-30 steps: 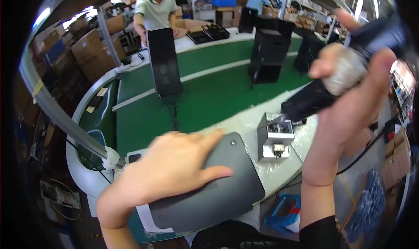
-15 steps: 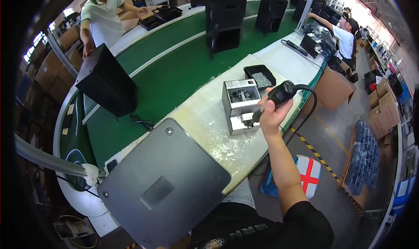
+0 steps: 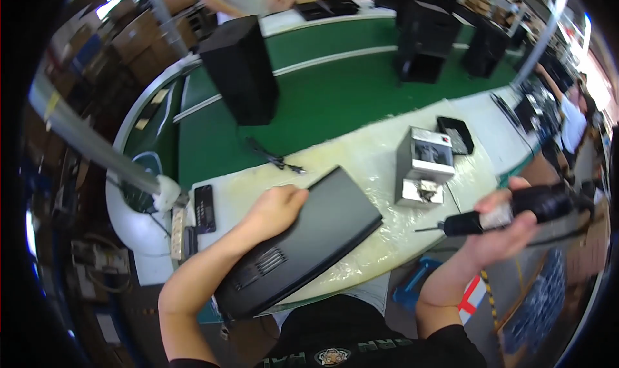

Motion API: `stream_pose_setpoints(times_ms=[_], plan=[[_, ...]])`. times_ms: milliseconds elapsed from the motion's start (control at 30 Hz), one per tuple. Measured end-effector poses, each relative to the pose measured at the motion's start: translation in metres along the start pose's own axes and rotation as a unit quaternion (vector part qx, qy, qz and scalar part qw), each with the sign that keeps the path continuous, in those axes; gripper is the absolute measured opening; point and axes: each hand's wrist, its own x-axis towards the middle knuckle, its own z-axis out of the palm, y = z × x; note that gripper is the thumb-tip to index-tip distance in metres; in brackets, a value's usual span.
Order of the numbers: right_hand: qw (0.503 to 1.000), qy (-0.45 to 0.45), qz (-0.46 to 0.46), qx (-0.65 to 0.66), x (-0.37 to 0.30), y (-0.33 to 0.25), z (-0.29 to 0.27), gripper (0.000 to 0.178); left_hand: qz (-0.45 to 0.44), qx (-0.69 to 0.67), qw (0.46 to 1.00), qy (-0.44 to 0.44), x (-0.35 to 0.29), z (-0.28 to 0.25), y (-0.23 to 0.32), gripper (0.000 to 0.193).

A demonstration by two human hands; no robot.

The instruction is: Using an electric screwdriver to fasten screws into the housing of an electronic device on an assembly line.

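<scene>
The left hand's (image 3: 274,214) fingers curl at the edge of a black case (image 3: 329,216), just right of them; their pinch is unclear. Probably stiff and slippery, it suits an edge grip. The right hand's (image 3: 500,232) fingers wrap a black screwdriver (image 3: 545,203).

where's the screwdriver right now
In the head view, the screwdriver is on the right, held in the right hand, its tip pointing left, lower in the picture than the silver box.
</scene>
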Motion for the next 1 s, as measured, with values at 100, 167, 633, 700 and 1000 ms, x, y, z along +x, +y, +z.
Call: stream_pose_setpoints(times_ms=[100,167,633,700,1000], plan=[[0.997,-0.009,0.021,0.076,-0.007,-0.032,0.038,0.064,-0.030,-0.069,0.993,-0.087,0.010,-0.010,-0.005,0.033],[0.998,0.033,0.011,0.053,-0.018,-0.054,0.085,0.067,0.014,-0.018,0.997,-0.070,-0.002,-0.020,-0.012,0.035],[0.915,-0.359,0.044,0.175,-0.103,-0.046,0.203,0.075,0.130,0.054,0.983,0.118,-0.078,-0.010,-0.053,0.037],[0.922,-0.346,0.042,0.169,-0.112,-0.051,0.207,0.075,0.128,0.053,0.983,0.120,-0.080,-0.009,-0.054,0.037],[0.911,-0.377,0.069,0.154,-0.117,-0.044,0.208,0.079,0.107,0.038,0.989,0.091,-0.075,-0.012,-0.060,0.047]])
